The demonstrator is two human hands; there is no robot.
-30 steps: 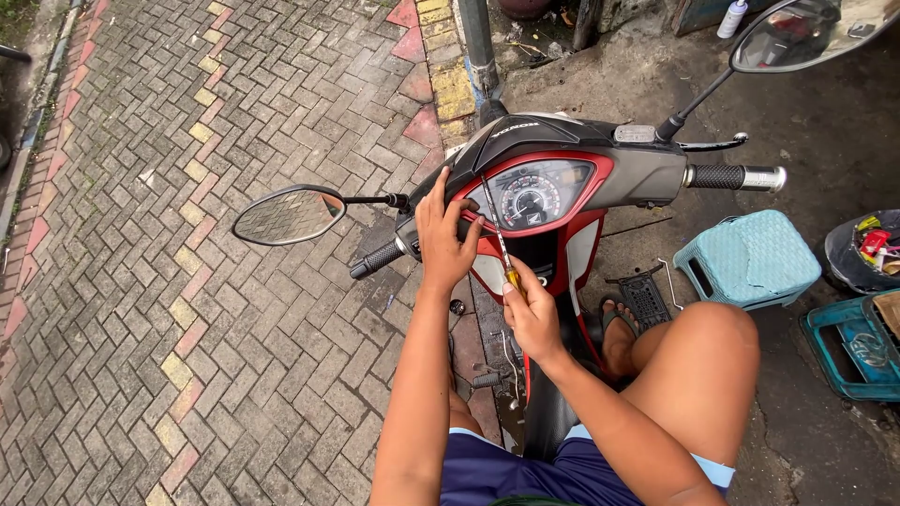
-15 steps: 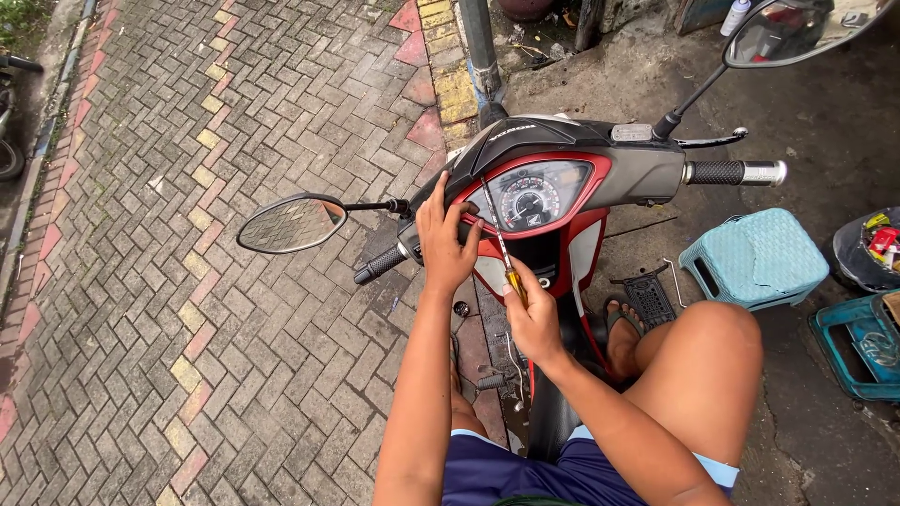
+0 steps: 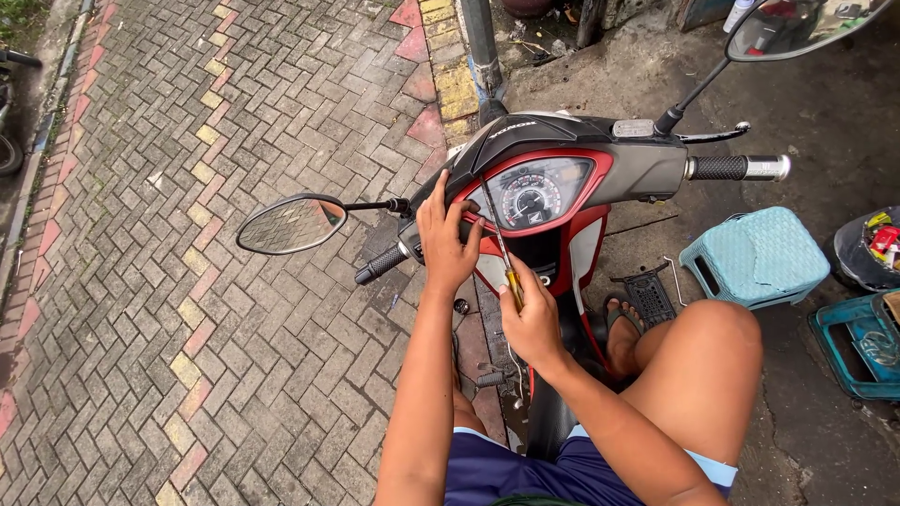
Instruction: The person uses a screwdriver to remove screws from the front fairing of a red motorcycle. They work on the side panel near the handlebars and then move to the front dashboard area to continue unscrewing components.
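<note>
- left hand point(image 3: 448, 239) is pressing flat against the red-and-black plastic scooter headlight cowl point(image 3: 553, 155), fingers spread over its left edge beside the round speedometer dial point(image 3: 532, 194); not clenched, just bracing
- right hand point(image 3: 532, 323) is wrapping tight around the yellow-handled thin steel screwdriver point(image 3: 501, 245); its tip is sitting at the seam near the dial (exact contact is too small to tell)
- compared with a second ago, hardly anything is shifting; both hands are staying put and the shaft is keeping its angle, so I'm guessing they're still working the same spot on the cowl
- pale teal plastic stool point(image 3: 757, 256) is sitting well apart on the right; oval mirror point(image 3: 291, 224) is sticking out left
</note>
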